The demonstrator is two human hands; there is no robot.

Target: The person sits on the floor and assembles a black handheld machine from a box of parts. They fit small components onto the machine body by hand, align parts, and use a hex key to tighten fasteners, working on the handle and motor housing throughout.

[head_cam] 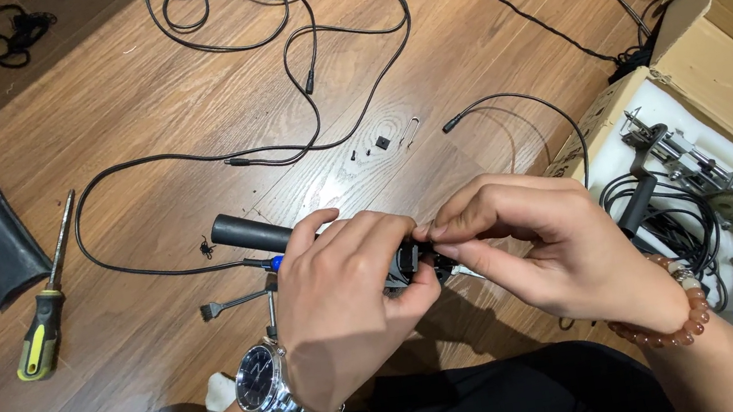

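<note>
Over a wood-grain floor [129, 106], the left hand [343, 306] wraps a black cylindrical-handled tool [252, 234]; at three o'clock, the right hand [546, 242] pinches its small dark metal fitting [428, 260].

Two bare hands meet at centre of view, low over lap. Left hand [342, 302] palm-down, back facing camera, fingers curled inward into closed grip, thumb tucked beneath. Left wrist bent slightly, forearm entering from bottom left. Right hand [546, 242] comes in from bottom right, turned partly on side, knuckles up. Right thumb and forefinger pinched together at tips, just touching left fingertips; remaining right fingers loosely curled. Both forearms angle inward, forming V shape toward body.
</note>
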